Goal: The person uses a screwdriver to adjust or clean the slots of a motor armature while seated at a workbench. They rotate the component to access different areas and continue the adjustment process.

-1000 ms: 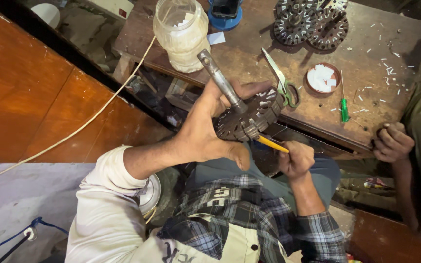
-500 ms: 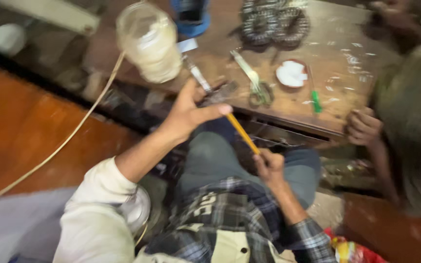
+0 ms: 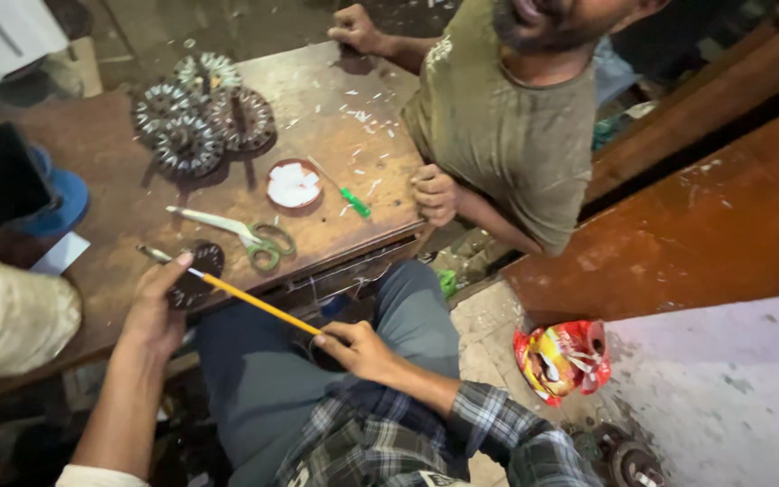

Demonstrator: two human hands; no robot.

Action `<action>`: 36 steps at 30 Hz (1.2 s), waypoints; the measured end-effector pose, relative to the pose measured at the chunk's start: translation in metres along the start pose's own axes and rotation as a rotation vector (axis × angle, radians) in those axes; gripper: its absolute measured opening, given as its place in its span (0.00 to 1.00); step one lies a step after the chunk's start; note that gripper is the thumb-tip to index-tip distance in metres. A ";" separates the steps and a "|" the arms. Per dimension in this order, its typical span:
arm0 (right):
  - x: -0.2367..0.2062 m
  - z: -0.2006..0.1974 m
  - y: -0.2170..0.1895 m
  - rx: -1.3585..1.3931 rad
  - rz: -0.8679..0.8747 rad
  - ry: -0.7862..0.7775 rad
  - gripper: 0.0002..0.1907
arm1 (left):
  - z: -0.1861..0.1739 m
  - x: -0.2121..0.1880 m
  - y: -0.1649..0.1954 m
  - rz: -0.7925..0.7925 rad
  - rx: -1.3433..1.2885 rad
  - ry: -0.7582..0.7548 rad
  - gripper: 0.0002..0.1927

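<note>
Lower left of the frame: your left hand (image 3: 153, 311) presses the dark toothed metal disc (image 3: 197, 272) flat against the wooden table (image 3: 335, 225) edge, while your right hand (image 3: 361, 347) pinches the yellow rod (image 3: 250, 300) by its near end. The disc looks heavy and rigid; grip its rim. Green-handled scissors (image 3: 245, 236) lie beside it.

A small repair workshop: a scarred wooden surface (image 3: 353, 171) strewn with shavings, stacked toothed metal motor cores (image 3: 200, 117), scissors (image 3: 245, 236) and a green screwdriver (image 3: 346, 196).
</note>
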State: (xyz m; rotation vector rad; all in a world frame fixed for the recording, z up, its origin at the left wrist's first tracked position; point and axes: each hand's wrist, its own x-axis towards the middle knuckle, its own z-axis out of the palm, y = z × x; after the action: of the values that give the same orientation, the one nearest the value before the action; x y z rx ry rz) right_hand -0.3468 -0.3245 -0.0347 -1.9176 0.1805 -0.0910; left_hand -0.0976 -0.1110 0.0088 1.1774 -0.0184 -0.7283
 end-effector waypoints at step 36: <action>0.016 -0.001 0.012 0.292 0.227 -0.096 0.17 | 0.048 0.024 -0.031 0.754 0.575 0.444 0.20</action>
State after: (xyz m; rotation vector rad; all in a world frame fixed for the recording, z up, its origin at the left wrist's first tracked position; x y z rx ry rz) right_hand -0.3326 -0.3319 -0.0457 -1.5957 0.3015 0.1211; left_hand -0.1131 -0.1691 -0.0060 1.7094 -0.3000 0.2362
